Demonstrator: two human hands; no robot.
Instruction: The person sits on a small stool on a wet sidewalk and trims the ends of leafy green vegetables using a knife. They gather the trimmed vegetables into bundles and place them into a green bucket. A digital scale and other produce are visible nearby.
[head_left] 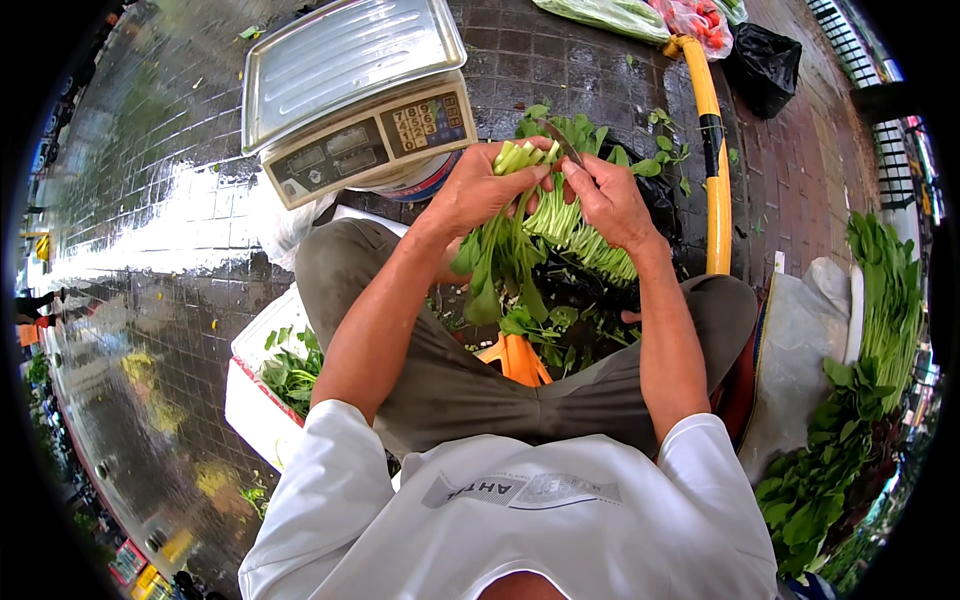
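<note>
My left hand (487, 188) is closed around a small bunch of leafy greens (493, 262). Their pale green stem ends stick up past my thumb, and the leaves hang down below the fist. My right hand (612, 203) grips a small knife (562, 141), its handle hidden in the fingers. The dark curved blade lies close beside the stem ends; whether it touches them I cannot tell. Under and between both hands, more greens with long thin stems (590, 246) lie piled over black plastic.
At the upper left a scale (350, 75) with a metal tray stands on a round tub (420, 183). A white foam box (262, 400) of greens sits left of my leg. A yellow and black rail (716, 190) rises at right, with stacked greens (885, 310) beyond and a black bag (765, 70) behind.
</note>
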